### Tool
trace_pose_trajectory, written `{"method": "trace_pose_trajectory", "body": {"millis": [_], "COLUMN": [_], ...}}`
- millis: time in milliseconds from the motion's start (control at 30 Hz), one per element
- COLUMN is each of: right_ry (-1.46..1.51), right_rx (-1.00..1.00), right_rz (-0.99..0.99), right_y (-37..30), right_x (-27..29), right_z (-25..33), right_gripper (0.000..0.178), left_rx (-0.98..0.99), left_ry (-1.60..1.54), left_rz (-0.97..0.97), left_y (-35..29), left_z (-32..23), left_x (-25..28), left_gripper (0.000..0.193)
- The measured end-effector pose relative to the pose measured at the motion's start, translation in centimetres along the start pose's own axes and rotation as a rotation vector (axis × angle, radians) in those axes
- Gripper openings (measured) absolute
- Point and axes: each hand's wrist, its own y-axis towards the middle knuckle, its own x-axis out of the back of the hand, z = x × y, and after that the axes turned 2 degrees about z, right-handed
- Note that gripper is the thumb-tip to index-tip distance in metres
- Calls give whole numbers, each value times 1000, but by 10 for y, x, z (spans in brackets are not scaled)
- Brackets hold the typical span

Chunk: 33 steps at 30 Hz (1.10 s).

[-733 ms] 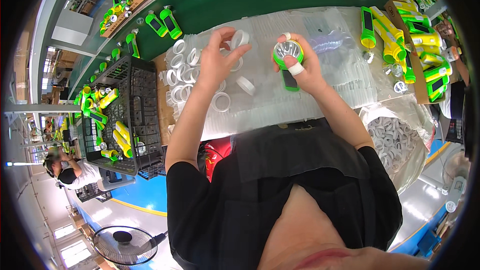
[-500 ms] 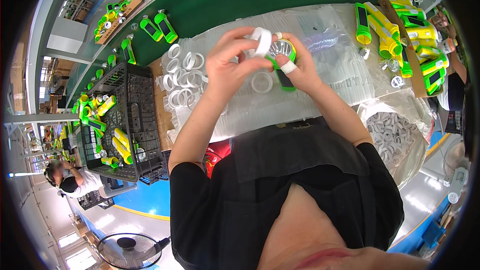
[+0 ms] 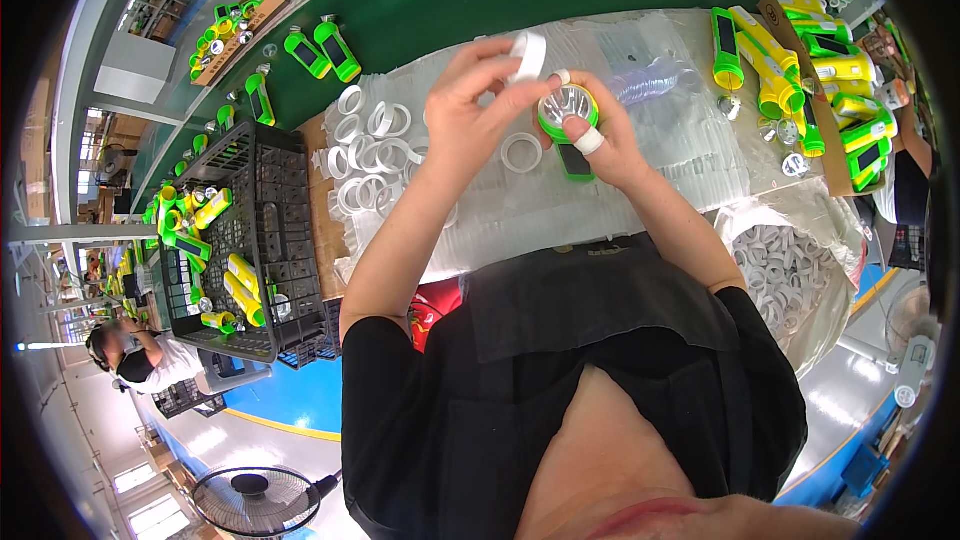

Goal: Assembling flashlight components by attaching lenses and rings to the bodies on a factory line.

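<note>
My left hand (image 3: 478, 98) pinches a white plastic ring (image 3: 529, 53) between its fingertips, held just above and left of a green flashlight. My right hand (image 3: 598, 135) grips that green flashlight (image 3: 569, 120) upright, its shiny reflector head facing up; a white bandage wraps one finger. Both hands hover over a sheet of clear plastic (image 3: 680, 150) on the green bench. Another white ring (image 3: 521, 152) lies on the plastic just below the hands.
A pile of several white rings (image 3: 368, 155) lies left of my hands. A black crate (image 3: 240, 240) with green and yellow flashlights stands further left. More flashlights (image 3: 790, 70) lie at right, a bag of rings (image 3: 785, 270) lower right. Another person (image 3: 135, 355) works at far left.
My left hand picked up a white ring from the plastic sheet and brought it beside the flashlight head. My right hand kept holding the flashlight, shifting slightly.
</note>
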Motion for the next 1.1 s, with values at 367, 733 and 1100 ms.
{"method": "trace_pose_trajectory", "body": {"millis": [367,733,1100], "right_ry": [-176,-42,-864], "right_rx": [23,-1,276], "right_rz": [68,56,192], "right_y": [-4,0,15], "right_x": [0,8,47], "right_z": [-7,1,66], "right_gripper": [42,40,46], "left_rx": [-292,-100,-174], "left_ry": [251,146,212], "left_rz": [200,182,274], "left_y": [32,-1,4], "left_z": [-5,-18,-19], "left_x": [-25,0,-5], "left_gripper": [26,35,43]}}
